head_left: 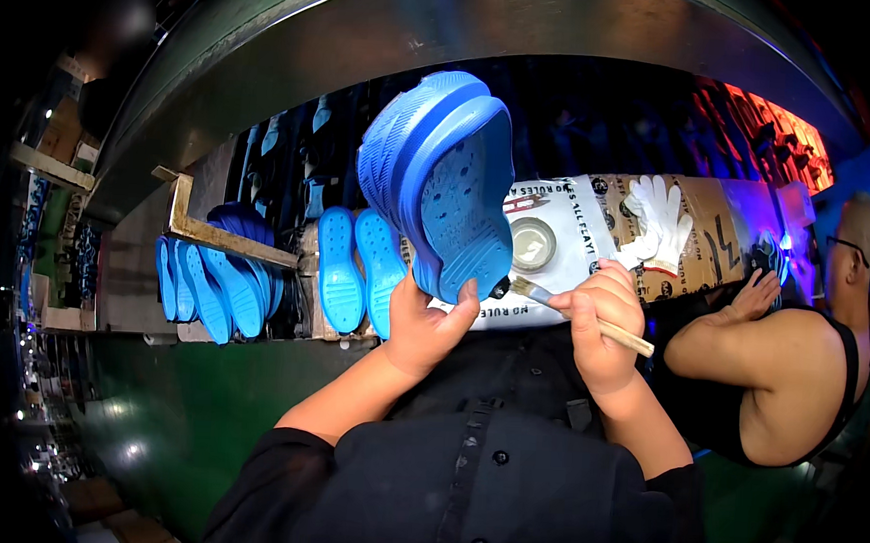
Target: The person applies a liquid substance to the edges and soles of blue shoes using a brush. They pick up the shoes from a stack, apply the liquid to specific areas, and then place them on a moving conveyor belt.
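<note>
My left hand point(428, 331) is closed around the heel end of a blue shoe sole point(462, 200) and holds it raised and tilted. The sole has a thick, ridged sidewall and a hollow, dotted inner face. A flat brush with a pale wooden handle point(624, 336) is gripped in my right hand point(603, 322). Its bristles are close to the sole's lower end; whether they touch it I cannot tell. Just behind the brush, a round pot point(553, 248) with pale contents stands on a white printed sheet point(578, 215).
Two light-blue soles point(340, 272) lie left of the raised one, and several more soles point(211, 286) lean farther left beside a worn metal bar point(228, 238). White gloves point(659, 218) lie on cardboard point(703, 254). At right sits a co-worker point(789, 384). A metal beam point(464, 40) spans the far side.
</note>
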Available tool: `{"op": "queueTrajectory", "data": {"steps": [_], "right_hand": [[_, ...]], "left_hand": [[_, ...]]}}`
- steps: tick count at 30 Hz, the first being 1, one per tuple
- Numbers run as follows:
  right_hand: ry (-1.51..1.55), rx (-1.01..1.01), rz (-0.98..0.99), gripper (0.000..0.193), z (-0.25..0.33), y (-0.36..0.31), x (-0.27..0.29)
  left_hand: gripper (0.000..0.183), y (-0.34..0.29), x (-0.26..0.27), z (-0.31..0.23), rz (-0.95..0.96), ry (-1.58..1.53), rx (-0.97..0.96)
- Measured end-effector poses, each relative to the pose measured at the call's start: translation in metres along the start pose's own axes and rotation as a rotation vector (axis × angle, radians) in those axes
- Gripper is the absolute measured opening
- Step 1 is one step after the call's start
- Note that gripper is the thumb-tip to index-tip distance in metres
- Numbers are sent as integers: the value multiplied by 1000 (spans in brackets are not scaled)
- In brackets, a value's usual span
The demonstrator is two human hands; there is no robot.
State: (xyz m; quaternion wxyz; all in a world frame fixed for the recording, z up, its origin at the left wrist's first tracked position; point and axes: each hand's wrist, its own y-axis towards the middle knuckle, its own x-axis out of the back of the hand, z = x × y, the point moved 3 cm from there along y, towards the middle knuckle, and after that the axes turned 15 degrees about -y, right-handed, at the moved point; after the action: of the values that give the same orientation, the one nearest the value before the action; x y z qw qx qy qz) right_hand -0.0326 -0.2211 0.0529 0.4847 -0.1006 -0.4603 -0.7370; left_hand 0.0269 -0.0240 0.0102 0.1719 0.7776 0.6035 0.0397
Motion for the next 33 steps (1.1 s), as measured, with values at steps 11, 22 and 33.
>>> {"op": "queueTrajectory", "data": {"steps": [11, 22, 33], "right_hand": [[-31, 81, 74, 14, 8, -2, -3], [20, 63, 58, 19, 11, -2, -2], [19, 2, 3, 17, 10, 0, 1]], "left_hand": [[33, 0, -1, 1, 28, 119, -194], [37, -2, 0, 11, 3, 107, -233], [36, 1, -2, 2, 34, 128, -269]]}}
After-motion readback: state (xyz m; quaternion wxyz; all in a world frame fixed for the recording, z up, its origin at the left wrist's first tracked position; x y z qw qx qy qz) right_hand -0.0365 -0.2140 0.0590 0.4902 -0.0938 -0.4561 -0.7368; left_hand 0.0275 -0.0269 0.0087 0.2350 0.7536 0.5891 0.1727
